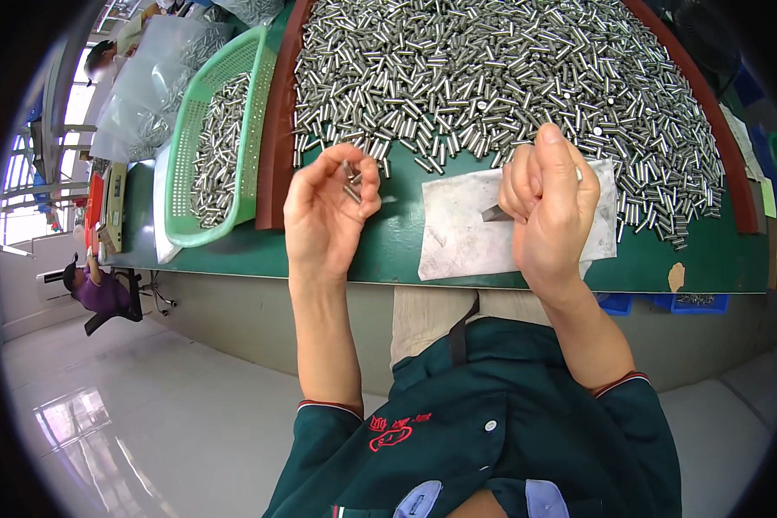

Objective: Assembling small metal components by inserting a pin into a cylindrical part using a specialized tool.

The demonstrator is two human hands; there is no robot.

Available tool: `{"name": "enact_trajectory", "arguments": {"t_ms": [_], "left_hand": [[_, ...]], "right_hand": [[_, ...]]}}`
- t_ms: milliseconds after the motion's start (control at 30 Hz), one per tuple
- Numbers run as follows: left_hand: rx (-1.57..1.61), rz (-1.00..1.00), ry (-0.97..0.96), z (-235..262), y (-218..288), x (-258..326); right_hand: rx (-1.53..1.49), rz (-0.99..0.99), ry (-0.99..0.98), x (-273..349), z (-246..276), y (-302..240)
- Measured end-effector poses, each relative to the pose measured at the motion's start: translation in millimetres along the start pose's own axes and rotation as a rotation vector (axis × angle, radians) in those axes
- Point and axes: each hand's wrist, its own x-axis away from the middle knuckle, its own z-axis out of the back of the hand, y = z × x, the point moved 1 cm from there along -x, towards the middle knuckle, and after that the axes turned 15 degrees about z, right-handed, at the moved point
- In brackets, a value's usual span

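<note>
My left hand point(326, 203) is palm up near the front of the pile, its fingers curled over a few small metal pins point(351, 183). Closed in a fist with the thumb on top, my right hand point(551, 203) grips a flat grey metal piece point(495, 213). Only the piece's end sticks out past my fingers, so its full shape is hidden. Under that hand lies a smudged white cloth point(449, 237). Beyond both hands, a large heap of shiny cylindrical metal pins point(457, 69) spreads over the green tabletop point(388, 233).
Red-brown strips point(278, 147) border the heap at left and right. A green perforated basket point(180, 186) with more pins stands at the left, beside clear plastic bags point(151, 78) and a scale point(115, 203). Blue bins point(699, 303) sit below the table. Another person point(102, 289) is at far left.
</note>
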Motion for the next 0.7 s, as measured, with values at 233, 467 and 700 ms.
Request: {"name": "enact_trajectory", "arguments": {"t_ms": [233, 467, 700], "left_hand": [[-1.381, -0.277, 0.495, -6.5, 1.2, 2.8], [-1.825, -0.727, 0.318, -0.3, 1.7, -12.8], [-1.436, -0.425, 0.342, -3.1, -3.6, -11.4]], "right_hand": [[0.005, 0.009, 0.003, 0.1, -0.9, 0.2], [0.003, -0.002, 0.008, 0.6, -1.2, -0.2], [0.003, -0.006, 0.016, 0.0, -0.7, -0.7]]}}
